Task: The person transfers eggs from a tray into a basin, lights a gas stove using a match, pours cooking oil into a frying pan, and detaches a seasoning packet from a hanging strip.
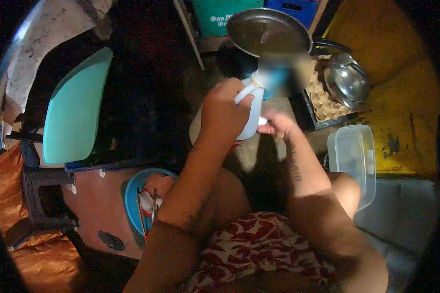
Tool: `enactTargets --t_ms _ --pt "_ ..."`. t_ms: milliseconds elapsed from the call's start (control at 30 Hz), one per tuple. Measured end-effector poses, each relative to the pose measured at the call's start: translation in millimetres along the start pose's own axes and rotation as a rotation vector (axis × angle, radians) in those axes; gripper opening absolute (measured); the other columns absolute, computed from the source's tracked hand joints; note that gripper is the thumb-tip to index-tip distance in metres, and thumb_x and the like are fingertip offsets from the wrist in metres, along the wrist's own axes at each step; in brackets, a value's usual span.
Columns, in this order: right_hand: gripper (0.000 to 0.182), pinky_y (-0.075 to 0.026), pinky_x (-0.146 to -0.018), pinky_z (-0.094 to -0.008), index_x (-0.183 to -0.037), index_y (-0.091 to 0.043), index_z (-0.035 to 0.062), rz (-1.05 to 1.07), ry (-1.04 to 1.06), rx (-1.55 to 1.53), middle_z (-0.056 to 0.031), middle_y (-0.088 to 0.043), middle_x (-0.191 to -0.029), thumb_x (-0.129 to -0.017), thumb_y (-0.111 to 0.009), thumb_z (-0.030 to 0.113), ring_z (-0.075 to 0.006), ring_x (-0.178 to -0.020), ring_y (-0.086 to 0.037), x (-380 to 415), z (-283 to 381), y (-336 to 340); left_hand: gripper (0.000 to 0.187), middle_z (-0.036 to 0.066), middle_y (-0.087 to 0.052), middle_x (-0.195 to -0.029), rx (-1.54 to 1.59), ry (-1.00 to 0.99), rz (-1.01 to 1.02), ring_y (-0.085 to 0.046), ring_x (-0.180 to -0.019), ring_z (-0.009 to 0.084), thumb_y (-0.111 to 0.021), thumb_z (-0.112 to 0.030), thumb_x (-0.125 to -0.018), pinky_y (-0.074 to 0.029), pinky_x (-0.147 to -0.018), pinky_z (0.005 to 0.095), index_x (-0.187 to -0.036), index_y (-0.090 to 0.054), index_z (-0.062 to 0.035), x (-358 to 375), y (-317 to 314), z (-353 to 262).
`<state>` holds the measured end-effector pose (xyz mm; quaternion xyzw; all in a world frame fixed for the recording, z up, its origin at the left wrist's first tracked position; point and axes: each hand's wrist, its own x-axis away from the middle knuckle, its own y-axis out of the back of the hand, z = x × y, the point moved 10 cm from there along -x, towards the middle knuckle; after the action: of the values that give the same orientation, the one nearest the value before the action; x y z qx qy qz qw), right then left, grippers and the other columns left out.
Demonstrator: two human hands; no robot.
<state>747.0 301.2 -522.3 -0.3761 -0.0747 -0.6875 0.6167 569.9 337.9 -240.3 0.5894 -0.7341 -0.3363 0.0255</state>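
My left hand (223, 110) is wrapped around a white plastic bottle (252, 128) held up in front of my knees, gripping it near the neck. A yellow band circles the neck, and the top of the bottle is blurred out. My right hand (275, 123) pinches the lower right side of the same bottle with its fingertips. Both forearms reach forward over my lap, which is covered by red and white patterned cloth (259, 249).
A turquoise chair back (76, 110) stands at the left. A blue plate with utensils (139, 200) lies by my left knee. A large metal pan (266, 29), a steel lid (347, 80) on an egg tray, and a clear plastic container (354, 158) sit to the right.
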Motion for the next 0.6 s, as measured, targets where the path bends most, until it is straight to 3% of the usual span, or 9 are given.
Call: enactTargets --t_ms 133,167,200,267,300,433,467,567,600 --pt "0.012 -0.061 -0.077 -0.0408 -0.101 -0.057 0.0001 0.154 0.475 -0.334 -0.0188 -0.065 -0.095 -0.093 -0.057 0.009 -0.0334 -0.089 -0.068 101.2 132.2 -22.2 0.018 0.016 -0.064 -0.079 -0.062 -0.114 0.024 -0.064 -0.072 0.0309 -0.075 -0.012 -0.073 -0.049 -0.066 0.0401 -0.081 -0.062 -0.0027 11.7 -3.2 -23.1" --pt "0.005 -0.06 -0.08 -0.0424 -0.091 -0.054 0.0016 0.18 0.58 -0.376 -0.0196 -0.064 -0.098 -0.093 -0.056 0.006 -0.0347 -0.095 -0.067 123.1 153.0 -22.4 0.018 0.02 -0.062 -0.082 -0.026 -0.073 0.08 -0.059 -0.081 0.0406 -0.071 -0.011 -0.073 -0.046 -0.071 0.046 -0.081 -0.058 -0.0022 15.3 -8.5 -25.8" --pt "0.01 -0.059 -0.08 -0.0411 -0.085 -0.051 0.0058 0.157 0.625 -0.324 -0.0166 -0.064 -0.103 -0.091 -0.058 0.002 -0.0328 -0.099 -0.066 150.5 167.6 -31.8 0.018 0.02 -0.062 -0.082 -0.011 -0.096 0.084 -0.059 -0.081 0.0406 -0.071 -0.011 -0.073 -0.046 -0.071 0.046 -0.081 -0.058 -0.0022 18.5 -10.2 -34.0" --pt "0.013 -0.058 -0.079 -0.0386 -0.088 -0.051 0.0086 0.134 0.691 -0.097 -0.0119 -0.065 -0.104 -0.089 -0.063 0.002 -0.0273 -0.098 -0.066 184.3 181.4 -50.9 0.018 0.02 -0.062 -0.082 -0.054 -0.128 0.121 -0.059 -0.081 0.0404 -0.072 -0.011 -0.072 -0.046 -0.071 0.046 -0.08 -0.059 -0.0019 24.7 -16.3 -49.9" --pt "0.016 -0.053 -0.088 -0.0403 -0.09 -0.053 0.0078 0.201 0.708 -0.019 -0.0133 -0.063 -0.111 -0.086 -0.066 0.0 -0.0261 -0.106 -0.062 194.4 182.1 -59.9 0.019 0.02 -0.062 -0.082 -0.024 -0.128 0.127 -0.059 -0.081 0.0397 -0.073 -0.012 -0.072 -0.046 -0.07 0.0457 -0.079 -0.059 -0.0016 28.4 -16.6 -59.0" --pt "0.036 -0.049 -0.092 -0.0279 -0.113 -0.058 0.0042 0.07 0.813 0.462 -0.0018 -0.06 -0.108 -0.08 -0.066 -0.008 -0.0125 -0.102 -0.06 236.0 182.6 -72.6 0.019 0.019 -0.062 -0.082 0.052 -0.187 0.144 -0.059 -0.08 0.039 -0.074 -0.012 -0.072 -0.046 -0.07 0.0453 -0.078 -0.059 -0.001 42.0 -25.9 -81.3" --pt "0.036 -0.049 -0.092 -0.0279 -0.113 -0.058 0.0042 0.065 0.82 0.461 -0.0018 -0.06 -0.108 -0.08 -0.066 -0.008 -0.0125 -0.102 -0.06 242.6 181.3 -69.7 0.02 0.019 -0.062 -0.081 0.045 -0.23 0.145 -0.059 -0.08 0.0387 -0.074 -0.012 -0.072 -0.046 -0.07 0.0449 -0.078 -0.059 -0.001 45.3 -27.8 -88.6" --pt "0.034 -0.049 -0.088 -0.0269 -0.11 -0.06 0.0017 -0.023 1.057 0.968 -0.0017 -0.06 -0.102 -0.078 -0.068 -0.007 -0.0119 -0.1 -0.059 274.9 181.8 -79.4 0.019 0.019 -0.061 -0.08 0.06 -0.284 0.163 -0.059 -0.079 0.038 -0.074 -0.012 -0.071 -0.046 -0.07 0.0442 -0.078 -0.059 -0.0009 53.9 -36.3 -99.0" --pt "0.034 -0.049 -0.088 -0.0269 -0.11 -0.06 0.0017 -0.033 1.061 0.963 -0.0017 -0.06 -0.102 -0.078 -0.068 -0.007 -0.0119 -0.1 -0.059 284.3 182.0 -78.0 0.019 0.019 -0.061 -0.079 0.087 -0.288 0.177 -0.059 -0.079 0.0377 -0.074 -0.012 -0.071 -0.046 -0.07 0.0437 -0.078 -0.06 -0.0009 56.0 -38.7 -102.7"
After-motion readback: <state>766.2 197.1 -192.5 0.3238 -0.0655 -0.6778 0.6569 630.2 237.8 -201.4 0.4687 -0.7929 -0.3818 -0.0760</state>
